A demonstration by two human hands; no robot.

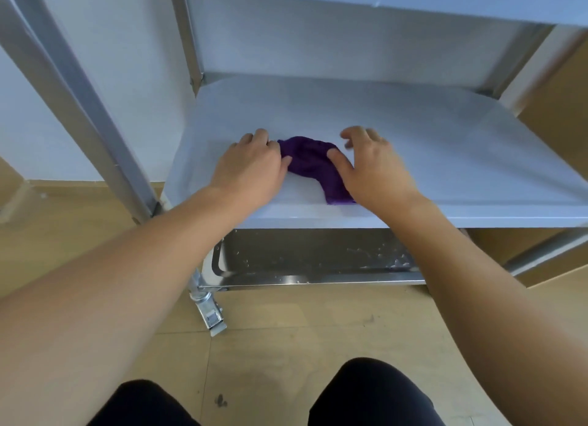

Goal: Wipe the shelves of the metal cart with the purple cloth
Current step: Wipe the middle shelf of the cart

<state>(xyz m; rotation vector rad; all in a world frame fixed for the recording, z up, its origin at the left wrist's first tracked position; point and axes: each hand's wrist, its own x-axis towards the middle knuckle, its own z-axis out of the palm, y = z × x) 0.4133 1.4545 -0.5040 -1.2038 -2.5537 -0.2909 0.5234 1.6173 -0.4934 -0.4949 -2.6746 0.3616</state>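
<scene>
Purple cloth, pale grey shelf, tan wood-grain floor.

Your left grip pinches the crumpled purple cloth on the grey metal cart's middle shelf; your right grip rests its thumb on it, fingers spread.

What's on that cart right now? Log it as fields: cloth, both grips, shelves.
purple cloth: bunched on the middle shelf, near its front edge
left grip: hand at the cloth's left end, fingers curled, thumb touching it; hold unclear
right grip: hand over the cloth's right end, fingers spread, thumb on it
middle shelf: pale, matte
bottom shelf: shiny metal, droplet-like specks
caster: front left corner, on the wood floor
</scene>
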